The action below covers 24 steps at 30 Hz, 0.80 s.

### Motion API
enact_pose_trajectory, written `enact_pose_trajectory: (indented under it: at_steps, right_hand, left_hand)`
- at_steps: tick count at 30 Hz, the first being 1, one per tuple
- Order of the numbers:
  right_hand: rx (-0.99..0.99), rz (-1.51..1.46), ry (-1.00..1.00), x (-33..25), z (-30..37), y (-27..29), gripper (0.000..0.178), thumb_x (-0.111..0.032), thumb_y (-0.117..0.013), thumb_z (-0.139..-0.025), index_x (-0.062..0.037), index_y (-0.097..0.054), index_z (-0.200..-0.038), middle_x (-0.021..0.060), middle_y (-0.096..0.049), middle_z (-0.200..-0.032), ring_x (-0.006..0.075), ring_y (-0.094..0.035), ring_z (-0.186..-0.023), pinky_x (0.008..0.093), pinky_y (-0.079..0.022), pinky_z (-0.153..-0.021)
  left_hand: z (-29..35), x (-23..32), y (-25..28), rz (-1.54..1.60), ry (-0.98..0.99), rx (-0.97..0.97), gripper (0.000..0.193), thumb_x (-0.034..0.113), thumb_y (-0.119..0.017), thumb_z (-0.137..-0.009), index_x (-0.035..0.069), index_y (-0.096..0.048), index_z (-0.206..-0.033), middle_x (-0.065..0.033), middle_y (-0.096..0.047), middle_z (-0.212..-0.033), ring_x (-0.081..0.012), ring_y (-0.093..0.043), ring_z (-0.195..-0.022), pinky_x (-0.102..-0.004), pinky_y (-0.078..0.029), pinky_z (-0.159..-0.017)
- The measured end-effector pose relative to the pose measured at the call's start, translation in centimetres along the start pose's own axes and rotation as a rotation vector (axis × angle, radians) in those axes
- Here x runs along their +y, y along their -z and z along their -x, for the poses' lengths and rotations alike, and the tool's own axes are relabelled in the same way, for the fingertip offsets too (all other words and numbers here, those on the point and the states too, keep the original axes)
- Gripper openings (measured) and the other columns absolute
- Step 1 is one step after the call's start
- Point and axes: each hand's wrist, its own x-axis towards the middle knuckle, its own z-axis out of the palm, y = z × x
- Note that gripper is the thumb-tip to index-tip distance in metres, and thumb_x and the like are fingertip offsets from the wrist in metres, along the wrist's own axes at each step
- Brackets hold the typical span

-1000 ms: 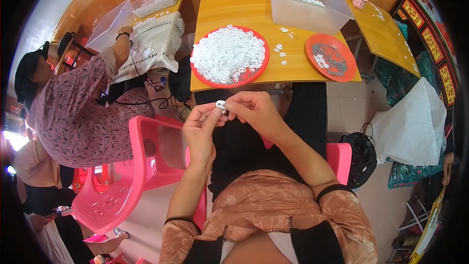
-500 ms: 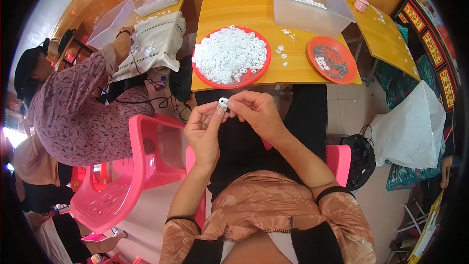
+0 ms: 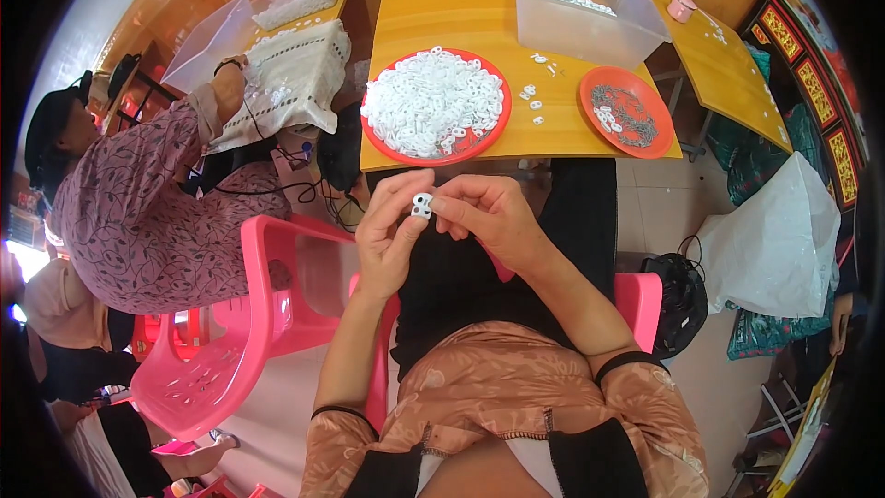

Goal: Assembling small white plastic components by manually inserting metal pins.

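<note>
A small white plastic piece with dark round holes (image 3: 422,204) is pinched between my two hands, above my lap and just short of the table's front edge. My left hand (image 3: 389,238) grips it from the left, thumb below and fingers raised behind. From the right, the thumb and fingertips of my right hand (image 3: 484,217) close on its edge. Beyond my hands lies a red round tray (image 3: 506,111) heaped with similar white pieces (image 3: 433,101). An orange-red plate (image 3: 656,115) at the right holds thin grey metal pieces (image 3: 631,106) and a few white ones.
Loose white pieces (image 3: 528,92) lie on the yellow table (image 3: 442,14) between tray and plate. A clear plastic bin (image 3: 590,32) stands at the back. To my left are a pink chair (image 3: 198,378) and a person in a patterned top (image 3: 138,194). A white sack (image 3: 774,240) stands right.
The white piece has turned, so more of its holes show, and it sits slightly lower. My left fingers have straightened upward. The right hand has barely moved.
</note>
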Motion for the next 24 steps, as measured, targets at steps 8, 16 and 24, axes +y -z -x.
enact_pose_trajectory:
  at_steps: [8,16,24]
  right_hand:
    - [-0.029,-0.100,-0.100,0.4,-0.5,-0.3,0.019,-0.018,-0.064,-0.091,0.0006,-0.067,-0.095,0.0014,-0.062,-0.072,0.0046,-0.052,-0.059,0.0191,-0.041,-0.054]
    - [-0.005,0.411,0.166,0.1,-0.4,-0.6,0.021,-0.019,-0.062,-0.091,-0.0011,-0.059,-0.100,0.0074,-0.063,-0.071,0.0127,-0.059,-0.061,0.0257,-0.045,-0.056]
    - [-0.033,0.760,0.475,0.2,-0.7,-1.1,0.017,-0.015,-0.058,-0.091,-0.0038,-0.051,-0.102,0.0172,-0.061,-0.084,0.0360,-0.061,-0.078,0.0415,-0.047,-0.063]
  left_hand:
    - [0.6,-0.5,-0.7,-0.120,-0.103,0.113,0.027,0.016,-0.061,-0.091,-0.005,-0.062,-0.108,-0.0143,-0.063,-0.108,-0.0223,-0.059,-0.100,-0.0312,-0.046,-0.087]
    - [1.1,-0.9,-1.5,0.168,0.123,0.259,0.022,0.008,-0.059,-0.091,-0.004,-0.063,-0.109,-0.0103,-0.061,-0.110,-0.0164,-0.058,-0.100,-0.0283,-0.045,-0.088]
    - [1.7,-0.7,-1.5,0.220,0.146,0.248,0.032,0.015,-0.056,-0.095,-0.007,-0.059,-0.117,-0.0085,-0.058,-0.112,-0.0160,-0.055,-0.104,-0.0285,-0.043,-0.092]
